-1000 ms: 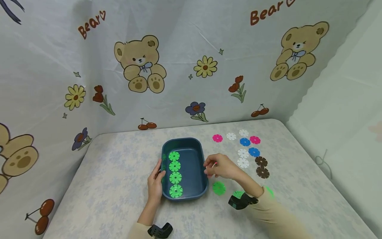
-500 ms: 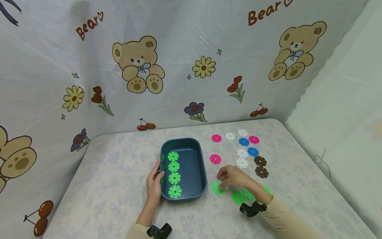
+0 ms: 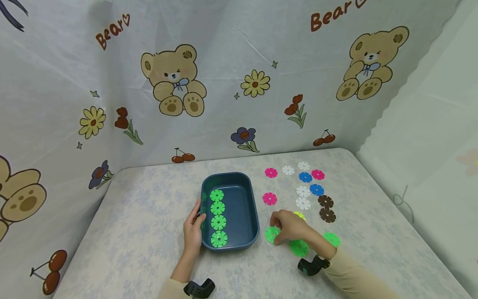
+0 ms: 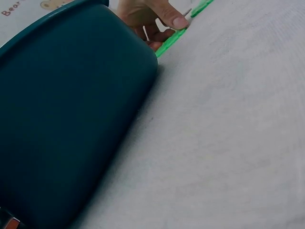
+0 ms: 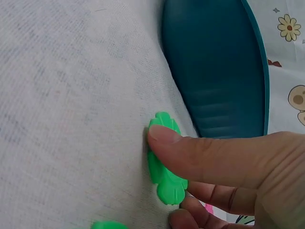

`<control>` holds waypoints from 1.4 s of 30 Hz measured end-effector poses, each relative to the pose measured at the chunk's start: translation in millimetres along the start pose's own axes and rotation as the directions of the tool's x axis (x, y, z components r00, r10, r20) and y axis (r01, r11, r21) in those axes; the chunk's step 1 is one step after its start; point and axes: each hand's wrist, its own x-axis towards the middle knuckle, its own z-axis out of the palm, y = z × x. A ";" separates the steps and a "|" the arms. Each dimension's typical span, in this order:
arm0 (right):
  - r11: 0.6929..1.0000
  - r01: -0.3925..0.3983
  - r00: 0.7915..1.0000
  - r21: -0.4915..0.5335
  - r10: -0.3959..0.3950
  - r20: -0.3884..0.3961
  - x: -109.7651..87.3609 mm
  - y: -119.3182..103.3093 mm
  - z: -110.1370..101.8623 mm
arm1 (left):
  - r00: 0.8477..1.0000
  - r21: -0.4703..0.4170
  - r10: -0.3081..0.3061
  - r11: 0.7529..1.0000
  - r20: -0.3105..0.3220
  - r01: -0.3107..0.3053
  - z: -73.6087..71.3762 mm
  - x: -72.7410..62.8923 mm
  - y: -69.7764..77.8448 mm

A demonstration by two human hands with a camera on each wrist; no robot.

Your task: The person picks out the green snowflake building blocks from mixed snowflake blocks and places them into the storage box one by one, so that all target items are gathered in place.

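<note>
In the head view, I see the left hand's (image 3: 192, 234) grip clamped on the left wall of the tray (image 3: 242, 211), with four green discs (image 3: 218, 223) in a line inside. Just right of the tray, the right hand's (image 3: 293, 226) grip is closed on a green disc (image 3: 271, 235) at the surface (image 3: 149, 228); pink discs (image 3: 269, 199) lie farther back. In the left wrist view, the right thumb touches that disc beyond the tray's corner. In the right wrist view, the thumb crosses the disc, fingers behind it.
</note>
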 end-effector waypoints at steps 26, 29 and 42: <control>0.926 0.224 0.970 0.305 -0.243 0.025 30.4 -22.2 -63.8 | 1.000 0.003 -0.005 1.000 -0.003 0.005 -1.1 0.4 2.8; 0.924 0.238 0.965 0.300 -0.261 0.039 37.5 -38.3 -65.4 | 1.000 0.000 -0.004 1.000 -0.003 0.004 -1.1 0.6 3.1; 0.941 0.258 0.903 0.220 -0.316 0.292 69.3 -80.2 -33.8 | 1.000 0.006 -0.008 1.000 -0.012 0.008 0.1 -0.4 4.3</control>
